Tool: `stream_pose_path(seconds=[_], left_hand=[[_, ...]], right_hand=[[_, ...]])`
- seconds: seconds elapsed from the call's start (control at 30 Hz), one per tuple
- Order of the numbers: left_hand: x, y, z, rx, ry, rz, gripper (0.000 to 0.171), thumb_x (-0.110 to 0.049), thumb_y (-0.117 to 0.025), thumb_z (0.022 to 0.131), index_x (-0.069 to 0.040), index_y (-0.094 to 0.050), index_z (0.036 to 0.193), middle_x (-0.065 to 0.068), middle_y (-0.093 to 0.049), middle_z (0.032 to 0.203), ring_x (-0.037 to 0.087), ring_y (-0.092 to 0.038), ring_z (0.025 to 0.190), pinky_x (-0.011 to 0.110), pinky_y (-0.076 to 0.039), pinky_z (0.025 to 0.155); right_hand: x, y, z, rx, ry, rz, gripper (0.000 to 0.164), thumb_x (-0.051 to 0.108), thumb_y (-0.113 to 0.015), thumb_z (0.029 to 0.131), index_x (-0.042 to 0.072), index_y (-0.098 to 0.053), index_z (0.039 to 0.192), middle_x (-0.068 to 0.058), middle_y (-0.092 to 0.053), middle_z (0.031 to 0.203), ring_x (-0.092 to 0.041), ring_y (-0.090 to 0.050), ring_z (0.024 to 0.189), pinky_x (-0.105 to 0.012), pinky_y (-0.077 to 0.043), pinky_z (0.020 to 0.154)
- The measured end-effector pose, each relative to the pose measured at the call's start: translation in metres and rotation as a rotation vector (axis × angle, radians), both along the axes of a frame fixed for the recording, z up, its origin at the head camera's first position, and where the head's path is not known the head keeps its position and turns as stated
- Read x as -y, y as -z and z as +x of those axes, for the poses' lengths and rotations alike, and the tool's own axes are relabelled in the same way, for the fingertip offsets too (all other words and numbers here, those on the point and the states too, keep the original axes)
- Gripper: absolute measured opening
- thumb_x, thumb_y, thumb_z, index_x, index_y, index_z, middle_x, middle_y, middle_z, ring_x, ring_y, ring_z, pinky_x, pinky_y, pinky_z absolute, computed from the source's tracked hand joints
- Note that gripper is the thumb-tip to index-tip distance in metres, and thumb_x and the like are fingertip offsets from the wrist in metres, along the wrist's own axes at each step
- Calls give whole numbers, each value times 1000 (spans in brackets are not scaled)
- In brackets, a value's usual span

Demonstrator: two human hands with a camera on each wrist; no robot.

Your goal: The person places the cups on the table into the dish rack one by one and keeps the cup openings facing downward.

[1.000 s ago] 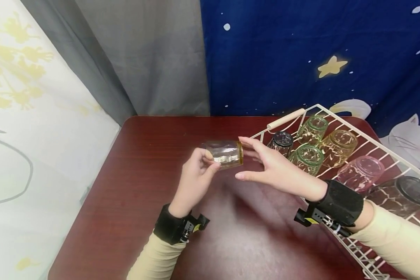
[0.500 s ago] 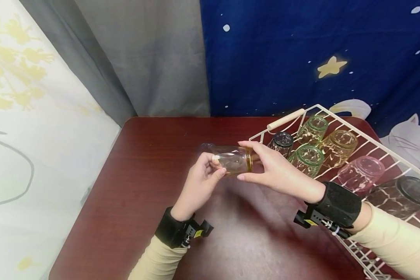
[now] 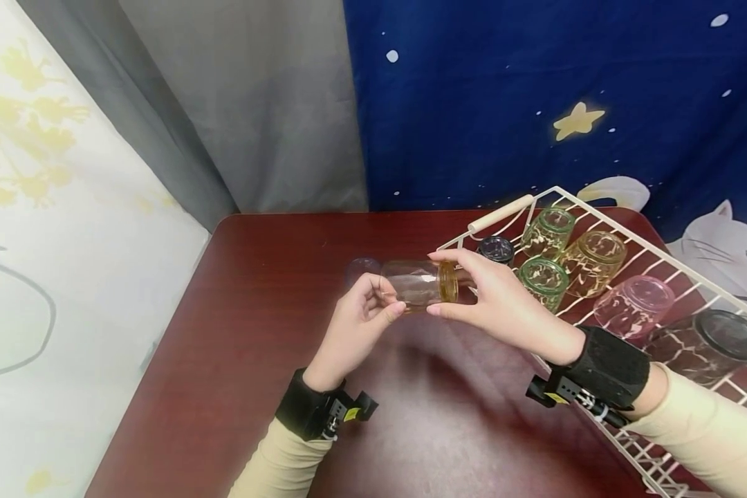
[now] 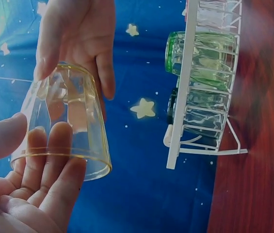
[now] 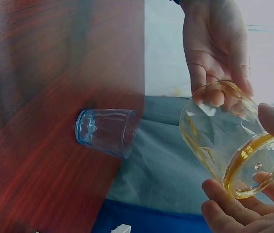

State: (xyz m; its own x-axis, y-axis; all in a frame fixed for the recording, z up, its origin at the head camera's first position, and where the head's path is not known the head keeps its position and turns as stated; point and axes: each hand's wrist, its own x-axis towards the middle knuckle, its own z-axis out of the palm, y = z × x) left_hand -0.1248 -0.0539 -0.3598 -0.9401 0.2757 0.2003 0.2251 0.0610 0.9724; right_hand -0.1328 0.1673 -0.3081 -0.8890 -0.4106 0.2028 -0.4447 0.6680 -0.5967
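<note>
A clear amber-tinted drinking glass (image 3: 413, 283) is held on its side above the table, its thick yellow base to the right. My left hand (image 3: 357, 325) pinches the rim end, with the thumb outside and fingertips inside the mouth, as the left wrist view shows the glass (image 4: 69, 121). Around the base end curl the thumb and fingers of my right hand (image 3: 504, 297). Behind the left hand, a pale blue glass (image 3: 362, 266) stands on the table, partly covered in the head view; the right wrist view shows this blue glass (image 5: 106, 132) whole.
A white wire basket (image 3: 653, 242) with a wooden handle (image 3: 501, 214) stands on the right. Upside-down glasses fill it: green (image 3: 544, 280), amber (image 3: 594, 263), pink (image 3: 635, 304), dark ones (image 3: 495, 250). The table (image 3: 255, 332) is dark red; curtains hang behind.
The left hand has brought the glass rightward and slightly nearer. The right thumb and fingers have closed in on its base. The blue glass shows more from behind the left hand.
</note>
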Motion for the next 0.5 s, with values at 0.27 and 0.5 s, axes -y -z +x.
stream_pose_path(seconds=[0.27,0.5], left_hand=[[2,5,-3,-34,-14,-61,20,-8,-68,89,-2,-53,103,14,-60,94,12,-61,84,20,-56,78],[4,9,-7,-168,-48,-207,17,-14,-68,90,-7,-59,103,8,-64,93,13,-61,87,29,-56,84]], right_hand=[[0,-5,2,-38,34,-8,61,31,-79,80,17,-54,134,-4,-63,127,-21,-62,109,-43,-51,90],[-2,-9,1,-71,65,-24,61,31,-81,78,18,-56,133,-5,-65,123,-21,-64,106,-42,-52,87]])
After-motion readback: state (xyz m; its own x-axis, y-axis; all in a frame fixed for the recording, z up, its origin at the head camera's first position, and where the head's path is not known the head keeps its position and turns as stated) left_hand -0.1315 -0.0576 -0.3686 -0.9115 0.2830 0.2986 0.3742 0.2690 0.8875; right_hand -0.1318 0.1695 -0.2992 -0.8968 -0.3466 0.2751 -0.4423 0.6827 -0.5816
